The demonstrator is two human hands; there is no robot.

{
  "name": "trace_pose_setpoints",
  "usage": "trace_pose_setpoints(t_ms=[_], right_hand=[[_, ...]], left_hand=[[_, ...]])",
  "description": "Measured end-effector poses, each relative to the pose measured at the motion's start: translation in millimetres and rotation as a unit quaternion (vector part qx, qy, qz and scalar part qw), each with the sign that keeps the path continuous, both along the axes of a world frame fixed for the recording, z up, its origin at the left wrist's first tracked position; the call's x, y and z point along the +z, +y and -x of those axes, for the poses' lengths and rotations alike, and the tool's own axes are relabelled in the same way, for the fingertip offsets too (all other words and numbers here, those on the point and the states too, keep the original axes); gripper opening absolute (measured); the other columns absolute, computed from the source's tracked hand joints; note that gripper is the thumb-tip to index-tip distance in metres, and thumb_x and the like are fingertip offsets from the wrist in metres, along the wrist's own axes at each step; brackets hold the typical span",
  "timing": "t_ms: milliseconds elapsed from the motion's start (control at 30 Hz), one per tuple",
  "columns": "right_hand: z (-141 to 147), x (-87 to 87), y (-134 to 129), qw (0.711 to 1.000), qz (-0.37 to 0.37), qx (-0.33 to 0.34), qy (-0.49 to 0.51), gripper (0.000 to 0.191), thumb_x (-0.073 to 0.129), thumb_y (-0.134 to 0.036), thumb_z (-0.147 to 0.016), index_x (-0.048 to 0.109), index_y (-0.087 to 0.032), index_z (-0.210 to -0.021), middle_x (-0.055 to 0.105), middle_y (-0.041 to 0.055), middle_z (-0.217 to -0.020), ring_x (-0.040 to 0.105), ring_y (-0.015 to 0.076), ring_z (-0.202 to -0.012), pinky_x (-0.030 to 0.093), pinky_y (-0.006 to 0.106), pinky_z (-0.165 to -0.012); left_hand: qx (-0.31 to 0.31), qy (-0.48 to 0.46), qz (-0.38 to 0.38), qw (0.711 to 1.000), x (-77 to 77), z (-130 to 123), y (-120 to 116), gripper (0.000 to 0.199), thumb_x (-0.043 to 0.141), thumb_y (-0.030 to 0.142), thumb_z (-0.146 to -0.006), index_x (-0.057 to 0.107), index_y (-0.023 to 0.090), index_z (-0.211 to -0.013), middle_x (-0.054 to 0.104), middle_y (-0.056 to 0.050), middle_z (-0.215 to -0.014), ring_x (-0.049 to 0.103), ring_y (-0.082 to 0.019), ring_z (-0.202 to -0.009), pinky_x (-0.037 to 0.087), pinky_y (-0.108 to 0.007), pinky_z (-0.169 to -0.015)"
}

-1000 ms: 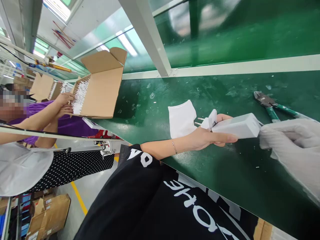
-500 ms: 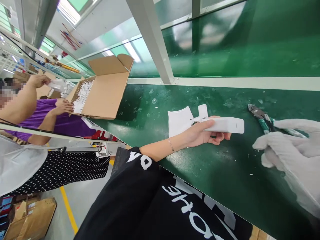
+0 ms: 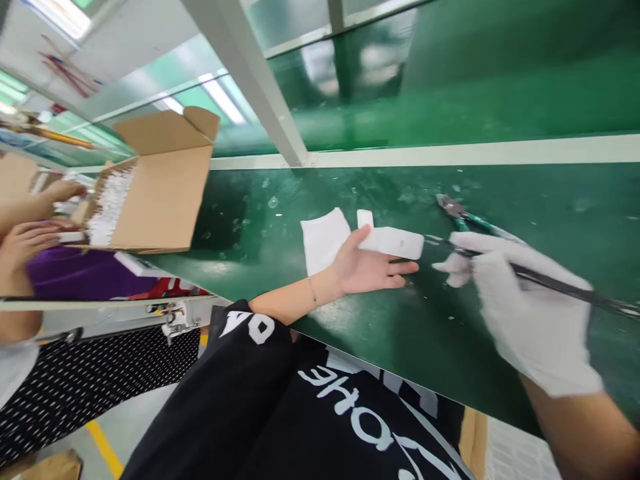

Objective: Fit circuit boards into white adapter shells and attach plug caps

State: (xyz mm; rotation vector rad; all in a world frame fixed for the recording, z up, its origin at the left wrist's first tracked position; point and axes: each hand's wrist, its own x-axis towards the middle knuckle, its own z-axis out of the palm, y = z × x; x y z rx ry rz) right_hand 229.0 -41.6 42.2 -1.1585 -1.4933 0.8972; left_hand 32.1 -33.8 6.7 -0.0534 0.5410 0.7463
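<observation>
My bare left hand holds a white L-shaped plastic piece between thumb and palm, its other fingers stretched out. One short arm of the piece points toward the back of the table. A flat white cloth-like piece lies behind my left wrist. In a white glove, my right hand grips a slim black pen-like tool, blurred by motion. The tool's thin tip points left, close to the free end of the plastic piece. Just behind my right fingers lie green-handled cutting pliers, partly covered by the glove.
An open cardboard box full of small white parts stands on the green table to the left. A co-worker's hands are beside it. A pale metal post rises at the table's back edge. Small white scraps dot the surface.
My right hand, empty over the pliers before, now has the slim black tool and has come closer to the plastic piece. My left fingers have straightened. The view has shifted right.
</observation>
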Motion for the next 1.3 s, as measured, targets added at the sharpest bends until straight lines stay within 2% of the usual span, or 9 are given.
trace_pose_setpoints(t_ms=[100,233,300,467,600,700,1033,1167,1300], right_hand=[[8,5.0,-4,0.998,-0.046,0.024,0.043,0.015,0.068,-0.021,-0.087,0.079,-0.027,-0.096,0.078,0.0047,-0.087,0.074,0.0208,-0.073,0.064,0.033,-0.065],[13,7.6,-7,0.995,-0.021,-0.026,0.095,0.012,0.070,-0.017,-0.086,0.076,-0.026,-0.091,0.077,0.0006,-0.084,0.074,0.0167,-0.067,0.064,0.030,-0.066],[13,9.3,-8,0.993,-0.029,-0.018,0.114,0.014,0.069,-0.014,-0.087,0.075,-0.026,-0.091,0.077,0.0002,-0.084,0.074,0.0166,-0.068,0.064,0.030,-0.066],[11,8.8,-11,0.991,-0.117,0.046,0.053,0.019,0.071,-0.013,-0.085,0.076,-0.030,-0.091,0.079,0.0000,-0.097,0.076,0.0200,-0.089,0.065,0.035,-0.078],[11,2.2,-15,0.992,-0.108,0.052,0.042,0.018,0.069,-0.016,-0.087,0.077,-0.031,-0.095,0.079,-0.0014,-0.098,0.077,0.0189,-0.085,0.065,0.030,-0.072],[11,-1.7,-16,0.993,-0.103,0.050,0.038,0.017,0.068,-0.018,-0.087,0.077,-0.030,-0.095,0.079,-0.0015,-0.101,0.077,0.0196,-0.088,0.066,0.031,-0.076],[10,-2.1,-15,0.992,-0.114,0.045,0.014,0.020,0.069,-0.018,-0.087,0.076,-0.032,-0.100,0.079,-0.0029,-0.099,0.077,0.0193,-0.086,0.065,0.030,-0.075],[9,-3.9,-14,0.983,-0.174,0.040,-0.044,0.022,0.065,-0.018,-0.090,0.074,-0.033,-0.104,0.080,-0.0033,-0.103,0.077,0.0172,-0.084,0.064,0.026,-0.073],[8,-6.9,-11,0.956,-0.261,0.035,-0.127,0.029,0.060,-0.013,-0.091,0.071,-0.030,-0.112,0.079,-0.0015,-0.106,0.077,0.0154,-0.086,0.062,0.022,-0.069]], left_hand=[[0.012,0.002,0.021,1.000,2.2,-1,-3,0.063,0.051,0.062,-0.087,0.064,0.006,-0.112,0.071,-0.016,-0.089,0.068,-0.023,-0.080,0.048,-0.028,-0.065],[0.011,0.017,0.008,1.000,1.8,-2,-3,0.067,0.054,0.067,-0.085,0.065,0.007,-0.110,0.073,-0.016,-0.087,0.067,-0.019,-0.070,0.049,-0.025,-0.061],[0.004,0.027,-0.003,1.000,1.7,-2,-3,0.067,0.056,0.069,-0.083,0.066,0.008,-0.108,0.075,-0.016,-0.088,0.068,-0.018,-0.068,0.050,-0.024,-0.060],[-0.018,0.043,-0.042,0.998,4.6,-5,-3,0.062,0.064,0.070,-0.079,0.068,0.012,-0.102,0.076,-0.014,-0.090,0.074,-0.023,-0.074,0.057,-0.028,-0.067],[-0.021,0.056,-0.046,0.997,5.9,-6,-2,0.062,0.066,0.070,-0.078,0.066,0.012,-0.100,0.076,-0.012,-0.088,0.077,-0.027,-0.080,0.059,-0.029,-0.067],[-0.017,0.068,-0.045,0.997,5.0,-6,-2,0.062,0.066,0.070,-0.078,0.064,0.013,-0.101,0.076,-0.011,-0.087,0.077,-0.028,-0.080,0.060,-0.030,-0.067],[-0.008,0.091,-0.084,0.992,4.5,-6,-3,0.057,0.076,0.061,-0.074,0.064,0.012,-0.101,0.075,-0.011,-0.091,0.076,-0.024,-0.081,0.061,-0.029,-0.069],[-0.003,0.108,-0.075,0.991,2.1,-5,-4,0.057,0.072,0.062,-0.078,0.065,0.012,-0.104,0.075,-0.012,-0.093,0.075,-0.025,-0.084,0.061,-0.032,-0.074],[-0.004,0.116,-0.083,0.990,0.2,-5,-4,0.054,0.070,0.059,-0.081,0.066,0.011,-0.104,0.076,-0.013,-0.097,0.076,-0.025,-0.084,0.061,-0.032,-0.076]])
